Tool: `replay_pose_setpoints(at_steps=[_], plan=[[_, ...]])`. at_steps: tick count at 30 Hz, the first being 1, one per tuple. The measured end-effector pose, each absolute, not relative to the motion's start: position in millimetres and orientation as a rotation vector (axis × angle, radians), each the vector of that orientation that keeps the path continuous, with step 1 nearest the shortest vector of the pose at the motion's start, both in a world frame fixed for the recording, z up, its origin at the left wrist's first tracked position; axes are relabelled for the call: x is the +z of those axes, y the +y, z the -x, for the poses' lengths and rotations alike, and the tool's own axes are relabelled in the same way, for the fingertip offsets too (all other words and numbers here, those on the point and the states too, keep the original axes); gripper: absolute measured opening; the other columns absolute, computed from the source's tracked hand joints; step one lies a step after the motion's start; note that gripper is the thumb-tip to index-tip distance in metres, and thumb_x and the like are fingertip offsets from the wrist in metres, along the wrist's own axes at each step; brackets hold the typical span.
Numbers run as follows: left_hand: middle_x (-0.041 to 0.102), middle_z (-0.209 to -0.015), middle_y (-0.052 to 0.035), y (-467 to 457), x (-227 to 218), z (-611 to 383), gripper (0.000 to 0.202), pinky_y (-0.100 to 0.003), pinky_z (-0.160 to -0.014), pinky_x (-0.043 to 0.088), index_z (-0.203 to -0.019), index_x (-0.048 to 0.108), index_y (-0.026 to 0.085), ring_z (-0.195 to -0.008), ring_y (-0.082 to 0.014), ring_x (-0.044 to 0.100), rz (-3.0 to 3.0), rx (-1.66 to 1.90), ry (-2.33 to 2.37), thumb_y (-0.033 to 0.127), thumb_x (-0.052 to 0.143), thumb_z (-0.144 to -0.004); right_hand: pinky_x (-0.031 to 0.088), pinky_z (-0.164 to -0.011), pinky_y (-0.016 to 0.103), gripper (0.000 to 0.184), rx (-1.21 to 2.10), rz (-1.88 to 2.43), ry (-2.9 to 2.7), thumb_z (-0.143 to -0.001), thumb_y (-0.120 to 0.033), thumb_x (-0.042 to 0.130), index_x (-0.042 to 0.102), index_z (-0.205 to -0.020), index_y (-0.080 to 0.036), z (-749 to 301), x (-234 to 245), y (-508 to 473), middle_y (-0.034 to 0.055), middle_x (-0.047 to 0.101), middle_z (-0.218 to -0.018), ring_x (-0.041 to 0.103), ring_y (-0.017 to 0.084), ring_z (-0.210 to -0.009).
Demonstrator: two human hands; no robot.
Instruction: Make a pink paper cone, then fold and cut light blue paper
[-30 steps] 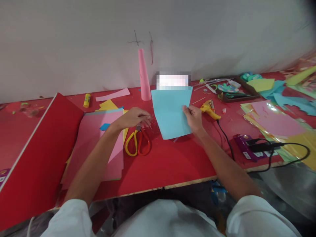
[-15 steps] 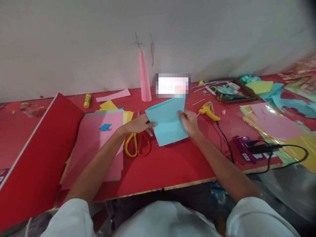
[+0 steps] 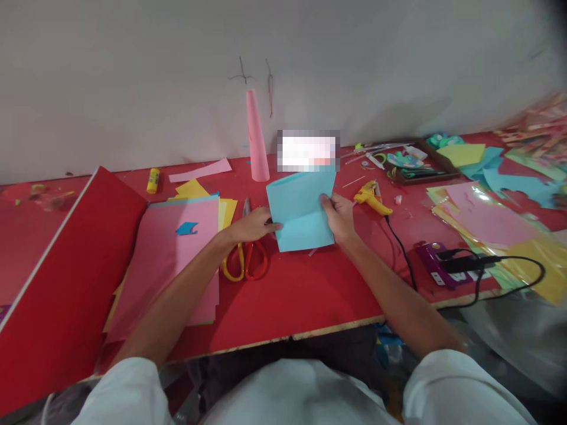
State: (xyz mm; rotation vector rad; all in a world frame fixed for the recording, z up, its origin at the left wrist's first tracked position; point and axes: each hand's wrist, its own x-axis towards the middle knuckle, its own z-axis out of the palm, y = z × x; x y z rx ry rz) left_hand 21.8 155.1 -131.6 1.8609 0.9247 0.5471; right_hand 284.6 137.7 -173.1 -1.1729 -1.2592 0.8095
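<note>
A light blue sheet of paper [image 3: 303,206], creased across its middle, is held up over the table between both hands. My left hand [image 3: 259,225] pinches its left edge, thumb in front and fingers behind. On the opposite edge, my right hand [image 3: 340,217] grips with the thumb on the near face. Scissors [image 3: 256,262] with one yellow and one red handle lie under my left wrist, partly covered. A pink paper cone [image 3: 257,139] stands upright behind the sheet, near the wall.
Left of me are a pink paper stack [image 3: 177,260], a blue scrap [image 3: 186,228], a glue stick [image 3: 153,180] and a raised red board [image 3: 66,283]. To the right lie a yellow glue gun [image 3: 372,198], a purple power box [image 3: 443,268] with cables, and a dark tray [image 3: 443,171].
The blue paper has turned slightly, its lower edge now more level and a bit higher. Both hands still hold its sides. The view has shifted a little.
</note>
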Motion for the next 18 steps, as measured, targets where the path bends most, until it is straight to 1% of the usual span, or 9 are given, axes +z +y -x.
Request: replay_pose_setpoints(at_steps=[1,3,5,8,10,14,18], plan=[[0.079,-0.101,-0.0113,157,-133,-21,0.026,-0.046,-0.102,0.055,-0.092,0.074,0.018,-0.099,-0.0304,0.074,-1.906,0.504,0.925,0.042,0.079,-0.082,0.027,-0.054,0.028,0.057,0.806,1.176,-1.237,-0.088,-0.074,0.065,0.049,-0.07,-0.023,-284,-173,138,-0.0043,0.036,-0.066,0.031,0.012,-0.06],[0.079,-0.103,-0.0103,157,-133,-21,0.026,-0.042,-0.099,0.055,-0.094,0.074,0.019,-0.102,-0.0293,0.073,-1.949,0.448,0.919,0.045,0.073,-0.088,0.026,-0.055,0.028,0.058,0.786,1.188,-1.222,-0.088,-0.074,0.065,0.045,-0.068,-0.024,-282,-173,138,-0.0047,0.033,-0.066,0.03,0.012,-0.061],[0.078,-0.099,-0.0097,156,-133,-23,0.032,-0.037,-0.09,0.057,-0.091,0.073,0.02,-0.099,-0.0271,0.074,-1.893,0.471,0.939,0.051,0.07,-0.091,0.024,-0.055,0.029,0.061,0.759,1.202,-1.22,-0.087,-0.075,0.066,0.04,-0.066,-0.024,-282,-172,137,-0.005,0.029,-0.066,0.027,0.012,-0.062],[0.075,-0.081,-0.009,153,-132,-25,0.043,-0.032,-0.072,0.056,-0.078,0.069,0.019,-0.076,-0.0225,0.072,-1.786,0.408,0.95,0.06,0.067,-0.092,0.023,-0.056,0.029,0.063,0.738,1.192,-1.207,-0.087,-0.076,0.066,0.036,-0.066,-0.024,-283,-171,137,-0.0051,0.028,-0.067,0.026,0.012,-0.062],[0.072,-0.074,-0.0084,153,-128,-26,0.045,-0.03,-0.066,0.054,-0.073,0.066,0.018,-0.067,-0.0201,0.068,-1.783,0.368,0.941,0.059,0.07,-0.089,0.023,-0.056,0.03,0.064,0.717,1.182,-1.194,-0.088,-0.075,0.066,0.035,-0.065,-0.024,-284,-172,138,-0.0051,0.028,-0.067,0.026,0.012,-0.062],[0.067,-0.072,-0.005,154,-122,-26,0.04,-0.029,-0.065,0.048,-0.072,0.064,0.017,-0.067,-0.0174,0.062,-1.914,0.397,0.927,0.053,0.075,-0.085,0.022,-0.056,0.03,0.064,0.667,1.177,-1.171,-0.089,-0.076,0.065,0.035,-0.066,-0.024,-285,-173,140,-0.0056,0.027,-0.066,0.025,0.011,-0.061],[0.06,-0.068,-0.0024,151,-124,-28,0.046,-0.028,-0.061,0.043,-0.069,0.057,0.018,-0.065,-0.016,0.057,-1.925,0.359,0.999,0.058,0.07,-0.089,0.022,-0.057,0.03,0.065,0.614,1.177,-1.177,-0.09,-0.077,0.064,0.036,-0.066,-0.024,-287,-174,141,-0.0058,0.027,-0.066,0.025,0.011,-0.062]])
